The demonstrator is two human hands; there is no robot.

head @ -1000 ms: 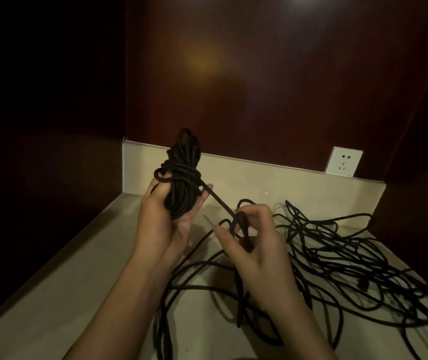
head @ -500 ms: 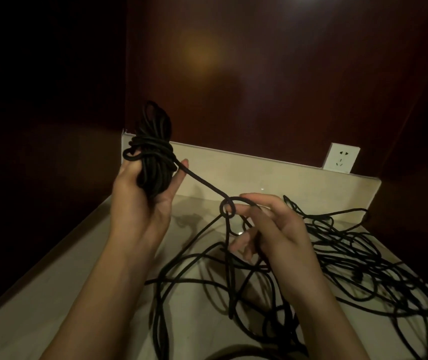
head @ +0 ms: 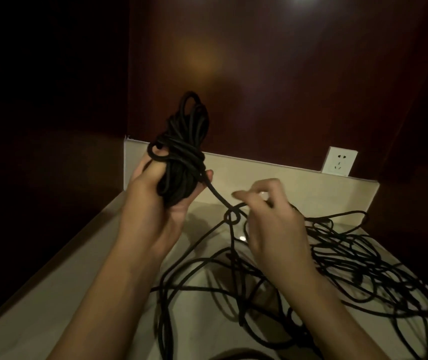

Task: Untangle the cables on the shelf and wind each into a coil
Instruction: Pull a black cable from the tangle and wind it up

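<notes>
Step in hand: clearing a small knot in the feed line while winding the first coil.

My left hand (head: 155,203) grips the wound coil (head: 181,152) above the shelf (head: 51,294). My right hand (head: 272,224), fingers loosely curled, works at the knot (head: 231,217); firm grip unconfirmed. Loose cable (head: 350,268) lies tangled on the shelf. Next, I judge: open the loop before winding.
</notes>
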